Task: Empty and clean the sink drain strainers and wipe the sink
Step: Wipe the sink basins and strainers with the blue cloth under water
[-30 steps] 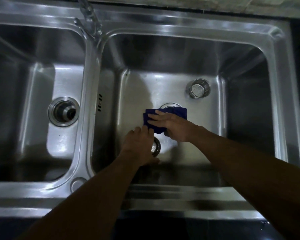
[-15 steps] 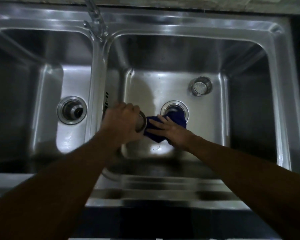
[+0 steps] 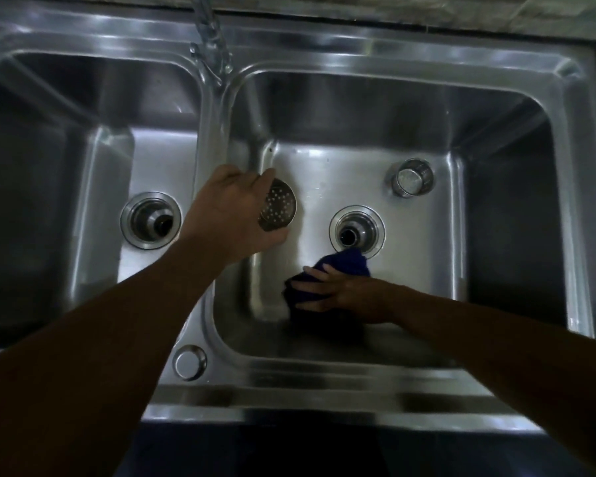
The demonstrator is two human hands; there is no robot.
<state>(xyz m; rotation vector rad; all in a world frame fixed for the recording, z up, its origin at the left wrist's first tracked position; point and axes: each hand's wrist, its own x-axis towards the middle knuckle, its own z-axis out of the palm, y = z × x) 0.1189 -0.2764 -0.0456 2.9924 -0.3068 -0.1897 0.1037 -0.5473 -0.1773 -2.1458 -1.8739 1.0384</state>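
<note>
While left hand (image 3: 227, 215) grips strainer (image 3: 277, 210), cloth (image 3: 344, 266) overlaps drain (image 3: 355, 230); second strainer (image 3: 412, 182) behind.

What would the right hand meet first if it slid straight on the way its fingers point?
Likely the right basin's divider wall; the right hand, flat on the blue cloth, points left with nothing visible between. Depth is unclear.
</note>
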